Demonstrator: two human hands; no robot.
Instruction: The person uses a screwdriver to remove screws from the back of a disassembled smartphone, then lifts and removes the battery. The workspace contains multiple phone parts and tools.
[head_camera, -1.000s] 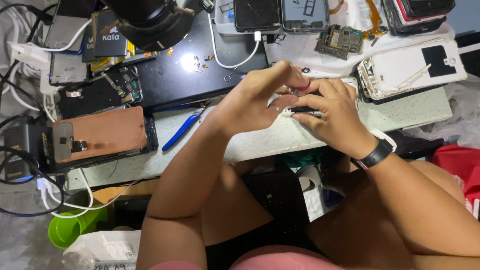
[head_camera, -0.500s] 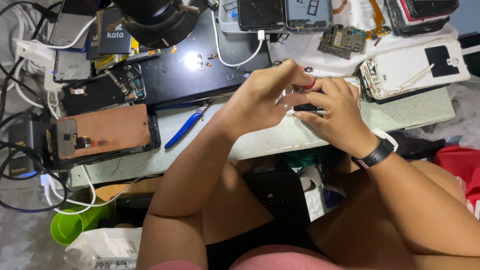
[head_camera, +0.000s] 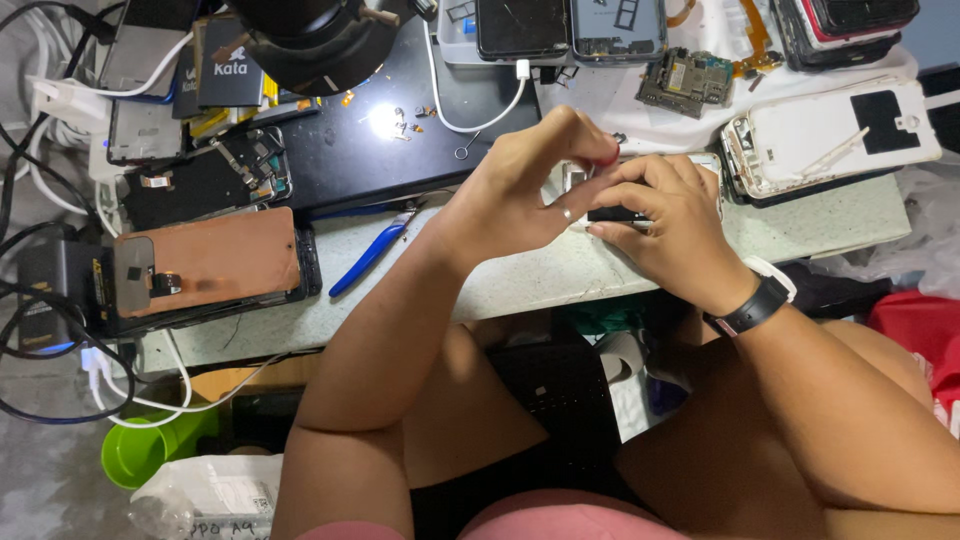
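Here, seen from above, both my hands meet over the front edge of the desk. My left hand arches over, fingertips pinched down onto a small phone part; a ring shows on one finger. My right hand cups the same part from the right, fingers curled round it, w/ a black wristband at the wrist. So both hands are grasping it; the part sits between them, just above the pale desk top, mostly hidden. Only a dark strip and a bit of pale frame show.

My guess on handling: light, thin, stiff but fragile, prob. slippery on its flat faces. Best held by the edges, not the face, w/ gentle pressure.

Around it: to the left lies a blue-handled plier, beyond that a phone w/ a copper-coloured back. Far right, an opened white phone shell w/ a black rectangular patch. Top centre, a green circuit board and a black work mat w/ a bright lamp spot and tiny screws. Top left, a dark rectangular battery pack w/ a white label lies flat by white cables. Bottom left, under the desk, a green cup and a clear plastic bag w/ print.
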